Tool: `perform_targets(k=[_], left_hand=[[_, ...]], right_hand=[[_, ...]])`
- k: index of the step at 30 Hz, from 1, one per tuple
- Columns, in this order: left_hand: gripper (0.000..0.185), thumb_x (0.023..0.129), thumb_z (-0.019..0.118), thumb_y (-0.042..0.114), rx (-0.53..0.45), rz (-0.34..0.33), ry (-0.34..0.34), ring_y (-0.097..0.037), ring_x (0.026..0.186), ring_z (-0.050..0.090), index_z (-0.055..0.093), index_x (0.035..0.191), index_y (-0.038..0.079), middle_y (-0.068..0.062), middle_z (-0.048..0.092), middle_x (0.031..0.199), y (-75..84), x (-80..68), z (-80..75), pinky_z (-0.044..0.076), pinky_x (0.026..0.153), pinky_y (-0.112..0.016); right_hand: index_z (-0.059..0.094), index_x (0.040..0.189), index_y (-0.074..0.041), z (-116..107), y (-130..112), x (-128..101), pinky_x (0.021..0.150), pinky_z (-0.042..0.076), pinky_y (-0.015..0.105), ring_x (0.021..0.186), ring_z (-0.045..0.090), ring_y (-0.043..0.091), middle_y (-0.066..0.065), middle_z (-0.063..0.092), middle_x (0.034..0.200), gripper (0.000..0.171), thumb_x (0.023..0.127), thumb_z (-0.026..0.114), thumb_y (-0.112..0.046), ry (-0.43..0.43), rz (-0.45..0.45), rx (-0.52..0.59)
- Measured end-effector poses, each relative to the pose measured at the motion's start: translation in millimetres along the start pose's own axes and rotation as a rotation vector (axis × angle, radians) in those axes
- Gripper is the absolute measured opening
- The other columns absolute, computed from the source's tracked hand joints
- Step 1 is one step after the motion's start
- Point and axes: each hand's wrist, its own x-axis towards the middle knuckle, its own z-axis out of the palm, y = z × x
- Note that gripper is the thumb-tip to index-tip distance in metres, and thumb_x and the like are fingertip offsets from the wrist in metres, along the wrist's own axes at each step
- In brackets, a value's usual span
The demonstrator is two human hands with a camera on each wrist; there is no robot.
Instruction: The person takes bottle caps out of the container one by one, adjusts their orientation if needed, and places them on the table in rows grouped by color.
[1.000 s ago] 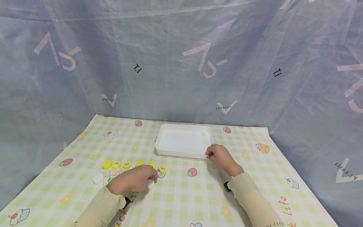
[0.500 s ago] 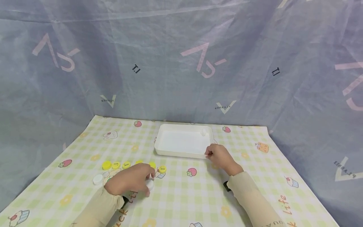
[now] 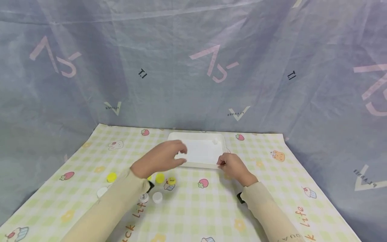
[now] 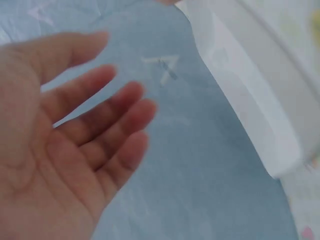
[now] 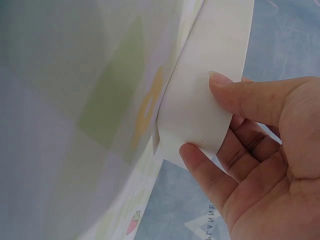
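My left hand (image 3: 165,155) hovers over the left front part of a shallow white tray (image 3: 198,165) in the head view. Its thumb and fingers are apart, and the palm in the left wrist view (image 4: 75,130) holds nothing. My right hand (image 3: 235,168) grips the tray's front right corner, thumb and index finger on the outer wall in the right wrist view. A small whitish piece (image 3: 215,141) lies in the tray's far right corner. Two white bottle caps (image 3: 157,197) sit on the table below my left wrist. The left forearm hides part of the row of yellow caps (image 3: 160,178).
Another white cap (image 3: 102,192) and a yellow cap (image 3: 111,177) lie left of my left forearm. The checkered tablecloth (image 3: 196,215) covers the table. A grey-blue curtain (image 3: 169,84) hangs behind its far edge.
My left hand has come away from the white cap, which stays on the table, and moved up and right over the tray. My right hand keeps its grip on the tray corner.
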Motion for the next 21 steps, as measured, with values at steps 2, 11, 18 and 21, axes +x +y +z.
perform_targets(k=[2,11,18,21], left_hand=[[0.017,0.092,0.072,0.021,-0.006,0.011,0.034,-0.012,0.090,0.058,0.069,0.107,0.013,0.004,0.065,0.105,4.1,21.7,0.2,0.050,0.084,-0.032],[0.024,0.096,0.065,0.023,-0.115,-0.080,-0.059,-0.018,0.103,0.058,0.066,0.117,0.010,-0.003,0.062,0.113,-4.1,117.6,27.1,0.048,0.090,-0.036],[0.034,0.095,0.065,0.020,-0.163,-0.154,-0.127,-0.024,0.119,0.056,0.061,0.126,0.006,-0.009,0.060,0.128,-17.9,160.6,60.2,0.047,0.095,-0.039],[0.040,0.094,0.064,0.016,-0.149,-0.165,-0.141,-0.026,0.125,0.054,0.059,0.131,0.004,-0.011,0.059,0.134,-20.6,176.4,73.7,0.047,0.098,-0.039]], right_hand=[[0.072,0.074,-0.012,-1,-1,0,0.069,0.053,0.030,0.070,0.058,0.009,-0.005,0.061,0.074,0.018,0.082,0.076,0.004,-0.002,0.008,0.003],[0.072,0.073,-0.013,1,-6,1,0.069,0.053,0.028,0.069,0.059,0.009,-0.006,0.060,0.072,0.018,0.081,0.077,0.003,0.005,0.017,-0.011],[0.073,0.074,-0.013,3,-3,2,0.069,0.053,0.026,0.071,0.062,0.010,-0.007,0.061,0.074,0.018,0.082,0.077,0.002,0.001,-0.030,-0.010],[0.073,0.074,-0.013,3,0,1,0.069,0.053,0.026,0.071,0.062,0.010,-0.007,0.061,0.074,0.018,0.081,0.077,0.003,0.004,-0.028,-0.016]])
